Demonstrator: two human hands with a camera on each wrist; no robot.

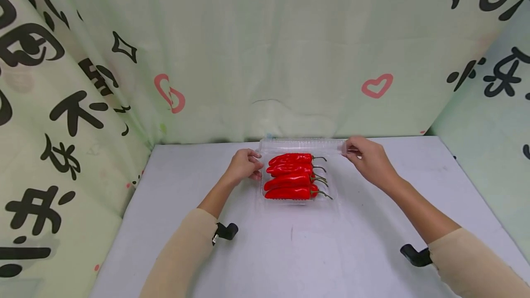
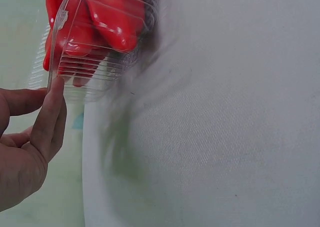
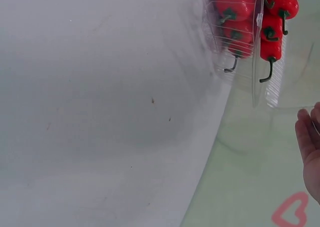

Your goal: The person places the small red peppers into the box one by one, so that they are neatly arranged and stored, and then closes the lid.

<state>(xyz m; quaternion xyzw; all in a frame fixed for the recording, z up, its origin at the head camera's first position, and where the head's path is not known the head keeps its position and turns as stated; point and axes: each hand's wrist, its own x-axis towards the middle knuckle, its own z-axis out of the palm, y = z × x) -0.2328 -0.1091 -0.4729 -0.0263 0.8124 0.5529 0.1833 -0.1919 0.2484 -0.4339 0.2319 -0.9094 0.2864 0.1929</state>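
Observation:
A clear plastic clamshell container (image 1: pixel 285 202) sits toward the back of the table, its hinged lid (image 1: pixel 302 146) raised along the far side. Several glossy red peppers (image 1: pixel 291 181) lie in it side by side, green stems pointing right. My left hand (image 1: pixel 245 165) is at the container's left edge; in the left wrist view its thumb and fingers pinch the rim (image 2: pixel 54 62). At the lid's right end, my right hand (image 1: pixel 370 157) pinches the edge. Only part of that hand shows in the right wrist view, at the lid's thin border.
The white table (image 1: pixel 298 252) ends behind the container at a pale green curtain (image 1: pixel 314 59) printed with black characters and pink hearts. More curtain hangs at left and right. A black wrist mount (image 1: pixel 227 231) sits on the left sleeve, another (image 1: pixel 416 255) on the right.

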